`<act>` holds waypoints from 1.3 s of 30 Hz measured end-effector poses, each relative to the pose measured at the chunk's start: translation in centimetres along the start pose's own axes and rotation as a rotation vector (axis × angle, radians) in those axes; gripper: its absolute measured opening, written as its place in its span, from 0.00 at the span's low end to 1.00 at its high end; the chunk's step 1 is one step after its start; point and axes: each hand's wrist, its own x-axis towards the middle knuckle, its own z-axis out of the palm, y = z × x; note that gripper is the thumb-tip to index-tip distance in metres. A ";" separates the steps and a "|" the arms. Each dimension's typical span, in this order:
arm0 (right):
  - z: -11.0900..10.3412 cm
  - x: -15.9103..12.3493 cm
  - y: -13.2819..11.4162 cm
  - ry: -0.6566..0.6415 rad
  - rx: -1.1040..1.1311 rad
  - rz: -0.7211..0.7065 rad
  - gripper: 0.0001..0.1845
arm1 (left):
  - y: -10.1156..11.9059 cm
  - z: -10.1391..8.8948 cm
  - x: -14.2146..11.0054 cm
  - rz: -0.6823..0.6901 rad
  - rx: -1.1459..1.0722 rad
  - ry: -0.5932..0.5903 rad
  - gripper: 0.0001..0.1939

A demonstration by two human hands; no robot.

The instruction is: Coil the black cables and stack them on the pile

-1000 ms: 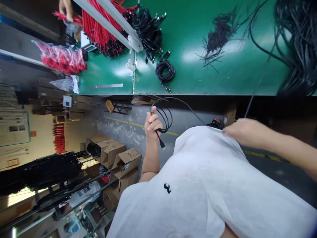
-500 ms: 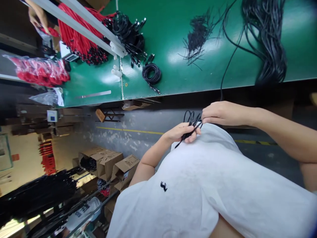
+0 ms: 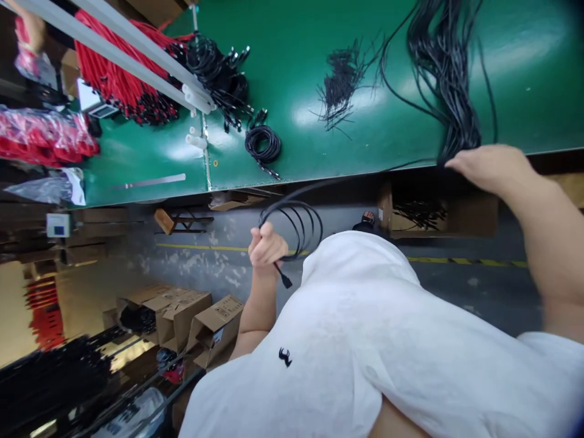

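My left hand [image 3: 268, 246] is closed round a black cable [image 3: 296, 194], held in loose loops above the floor. A small dark connector [image 3: 286, 281] dangles below that hand. From the loops the cable stretches along the table edge towards my right hand [image 3: 495, 170]. At that edge my right hand, slightly blurred, closes on the lower end of a thick bundle of black cables [image 3: 449, 79]; its fingertips are mostly hidden. The bundle lies on the green table [image 3: 301, 55].
On the table lie a coiled black cable [image 3: 263, 145], a heap of short black ties [image 3: 340, 85], black cables with plugs [image 3: 219, 79] and red cables [image 3: 114, 67]. White posts [image 3: 137, 55] cross the upper left. An open carton [image 3: 469, 216] stands under the table; another person's hand [image 3: 31, 27] shows far left.
My hands have moved apart: the left one leftwards with the looped cable, the right one up and right to the bundle. The loops have opened wider, and the bundle's lower end has narrowed.
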 end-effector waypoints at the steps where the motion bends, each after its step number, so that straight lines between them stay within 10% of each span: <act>1: 0.2 -1.7 -2.0 -0.107 -0.064 -0.078 0.12 | 0.0 0.6 0.4 -0.012 0.019 -0.007 0.24; 3: 0.9 -5.2 -7.3 -0.260 -0.060 -0.441 0.12 | -0.5 1.9 1.4 -0.084 0.115 -0.030 0.18; 7: 0.2 -8.8 -16.3 -0.150 0.258 -0.904 0.25 | -3.6 3.3 2.9 -0.278 0.385 -0.196 0.17; 16: -5.4 -4.0 -17.9 -0.091 0.538 -0.710 0.23 | -5.7 2.5 1.7 -0.536 0.489 -0.721 0.26; 21: -4.5 -2.7 -17.8 -0.075 0.754 -0.504 0.25 | -5.5 2.7 2.2 -0.432 0.426 -0.507 0.23; 29: -5.7 -5.4 -17.4 -0.498 0.630 -0.704 0.24 | -2.7 3.6 5.6 0.003 0.202 0.043 0.14; 39: -5.7 -0.5 -20.5 -0.220 0.665 -0.591 0.25 | -5.4 2.9 1.4 -0.445 0.374 -0.497 0.21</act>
